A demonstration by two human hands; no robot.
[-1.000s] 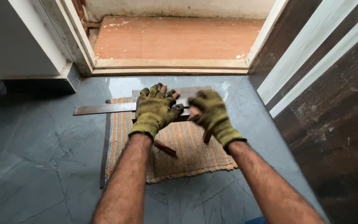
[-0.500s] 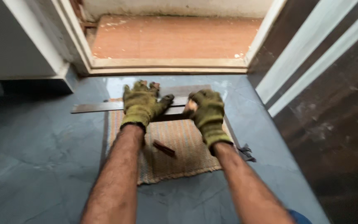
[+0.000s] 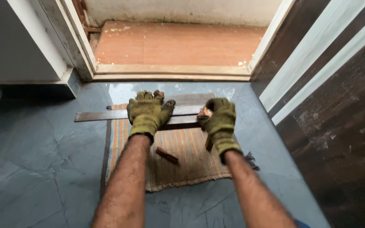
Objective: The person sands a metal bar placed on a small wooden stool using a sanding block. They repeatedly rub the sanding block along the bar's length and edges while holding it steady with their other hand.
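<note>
Floor: dark grey stone floor [image 3: 34, 169], glossy, with a striped woven mat [image 3: 182, 156] lying under both hands.
Room: a doorway ahead of the hands, with a pale wooden threshold [image 3: 170, 69] and reddish floor beyond; a dark door panel [image 3: 343, 126] stands to the right.
Left hand: the left hand [image 3: 148, 113], in a yellow-green knit glove, lies flat with fingers spread, pressing down on a long metal straightedge [image 3: 98, 115] that runs out to its left.
Right hand: the right hand [image 3: 219, 120], gloved alike, is curled closed around a small tool at the end of a dark wooden plank [image 3: 189, 110]; what the tool is cannot be told.
Near the grip: a short dark wood offcut [image 3: 167, 155] lies on the mat between the forearms.
Change: since half a second ago both hands sit in much the same place on the straightedge and plank.
Edges and room: bare floor lies open left of the left hand; the door panel is near the right hand.
</note>
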